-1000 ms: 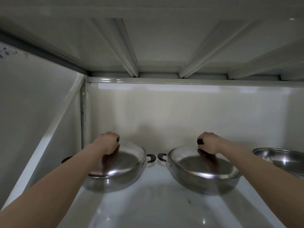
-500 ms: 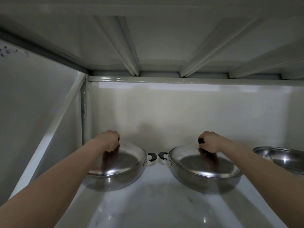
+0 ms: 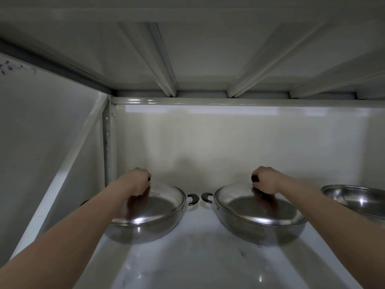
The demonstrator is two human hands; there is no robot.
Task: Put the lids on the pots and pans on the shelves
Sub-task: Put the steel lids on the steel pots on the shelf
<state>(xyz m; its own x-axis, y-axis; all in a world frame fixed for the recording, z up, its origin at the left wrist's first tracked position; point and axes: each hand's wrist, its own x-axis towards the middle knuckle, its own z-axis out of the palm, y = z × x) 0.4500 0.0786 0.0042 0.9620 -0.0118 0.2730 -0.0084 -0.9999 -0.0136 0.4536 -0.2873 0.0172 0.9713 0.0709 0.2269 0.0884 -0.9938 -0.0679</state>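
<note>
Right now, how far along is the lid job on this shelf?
Both pans already wear lids: the left lid and right lid sit on them. The left hand and right hand grip the knobs, not yet released. Left: the steel pan at far right is uncovered.

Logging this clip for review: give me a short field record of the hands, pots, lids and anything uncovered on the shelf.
left hand: grips the knob of the left lid
right hand: grips the knob of the right lid
left pot: lid on
right pot: lid on
far-right pan: no lid, partly out of frame
shelf: white, holds all three
</note>
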